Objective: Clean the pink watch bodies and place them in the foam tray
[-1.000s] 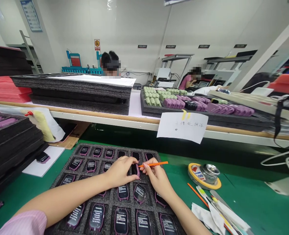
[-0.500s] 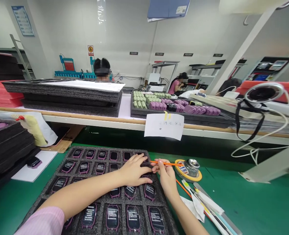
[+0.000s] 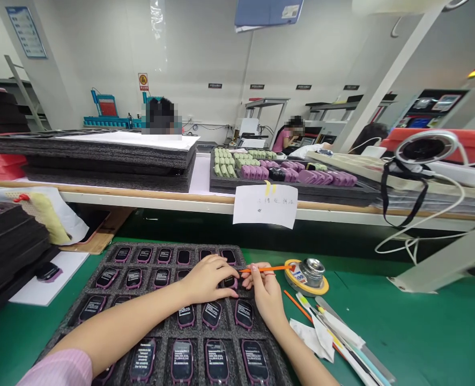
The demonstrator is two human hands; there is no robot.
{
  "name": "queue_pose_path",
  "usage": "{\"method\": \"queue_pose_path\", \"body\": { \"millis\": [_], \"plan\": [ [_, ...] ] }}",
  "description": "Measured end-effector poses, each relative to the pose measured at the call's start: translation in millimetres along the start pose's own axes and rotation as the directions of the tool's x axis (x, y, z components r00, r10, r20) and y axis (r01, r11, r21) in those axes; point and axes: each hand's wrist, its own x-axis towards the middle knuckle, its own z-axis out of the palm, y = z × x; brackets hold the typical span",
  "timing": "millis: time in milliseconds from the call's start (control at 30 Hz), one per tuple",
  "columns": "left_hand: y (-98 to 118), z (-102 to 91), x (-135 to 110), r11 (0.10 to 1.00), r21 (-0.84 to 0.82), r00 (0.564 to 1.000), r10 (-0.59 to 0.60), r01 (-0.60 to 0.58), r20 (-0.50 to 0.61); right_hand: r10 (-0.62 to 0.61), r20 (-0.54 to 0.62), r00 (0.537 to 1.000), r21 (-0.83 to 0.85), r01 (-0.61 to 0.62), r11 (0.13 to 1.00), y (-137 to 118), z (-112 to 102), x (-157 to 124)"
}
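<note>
A black foam tray [image 3: 231, 335] holds rows of purple-framed smartwatches, many with lit white text on their screens. My left hand [image 3: 205, 279] lies across the tray's far right part, fingers stretched and apart. Its index finger and thumb straddle one smartwatch [image 3: 230, 282], partly covered by the fingers. In my right hand [image 3: 266, 289], pinched between thumb and fingers, is a thin orange stick [image 3: 280, 268] whose tip points left toward that watch. Whether the tip touches it I cannot tell. Beyond my fingers another smartwatch [image 3: 228, 257] with a dark screen sits in its pocket.
Right of the tray stand a yellow tape roll [image 3: 321, 289] with a metal container [image 3: 312, 272] on it, plus several thin tools [image 3: 358, 348] and crumpled paper [image 3: 313, 340]. Foam stacks [image 3: 8, 241] rise at left. A shelf [image 3: 161, 199] crosses ahead; people sit beyond.
My left fingers have drawn back slightly to the left, uncovering the watch at the tray's far right corner. My right hand still holds the orange stick. The view has shifted a little.
</note>
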Motion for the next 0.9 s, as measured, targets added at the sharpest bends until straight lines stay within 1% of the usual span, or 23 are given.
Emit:
{"method": "queue_pose_path", "body": {
  "millis": [200, 400, 600, 667, 733, 800, 900],
  "plan": [
    [1, 1.0, -1, 0.997, -0.06, 0.999, -0.04, 0.04, -0.011, -0.026, 0.029, 0.999, -0.031, 0.027, 0.999, 0, 3, 1],
    [0, 3.8, 0, 0.984, -0.124, 0.991, -0.132, 0.126, -0.039, -0.02, 0.081, 0.997, -0.084, 0.027, 0.996, 0, 2, 1],
    [-2, 3.1, 1, 0.987, -0.118, 0.992, -0.119, 0.113, -0.045, 0.001, 0.121, 0.993, -0.111, 0.012, 0.994, -1, 1, 2],
    [2, 0.2, 1, 0.992, -0.097, 0.994, -0.091, 0.085, -0.063, 0.005, 0.127, 0.992, -0.121, 0.01, 0.993, -2, 1, 2],
    [9, -1.9, 0, 0.997, -0.07, 0.997, -0.031, 0.026, -0.069, 0.009, 0.125, 0.992, -0.129, 0.007, 0.992, -2, 1, 2],
    [20, -0.9, -1, 0.996, -0.046, 0.997, 0.074, -0.075, -0.033, 0.015, 0.118, 0.993, -0.138, 0.001, 0.99, -3, 0, 1],
    [33, 6.5, -4, 0.974, -0.021, 0.973, 0.224, -0.223, 0.049, 0.026, 0.111, 0.994, -0.145, -0.01, 0.989, -4, 0, 2]
  ]
}}
